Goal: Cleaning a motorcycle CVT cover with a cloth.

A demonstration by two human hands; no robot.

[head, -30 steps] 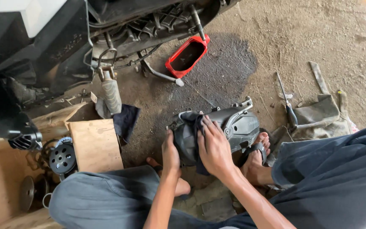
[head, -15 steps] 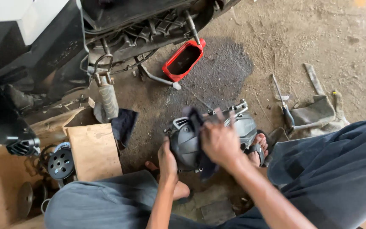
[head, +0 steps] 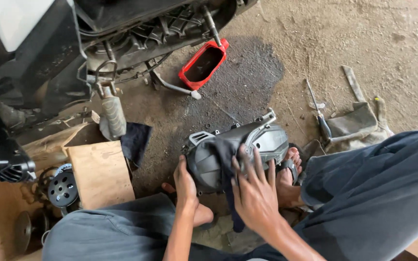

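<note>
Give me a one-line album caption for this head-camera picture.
Crouched on a dirt floor, left hand steadies a grey engine cover while right hand presses a dark rag on it.

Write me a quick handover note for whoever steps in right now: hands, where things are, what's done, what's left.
Left hand: steadies the grey engine cover at its left edge.
Right hand: fingers spread, pressing a dark rag onto the cover.
Cover sits on the dirt floor between the feet.
Red tray under the scooter; screwdriver lies right; round metal parts at left.
Done: cover is off the scooter. Left: wiping looks unfinished; how clean the cover is cannot be told.
</note>
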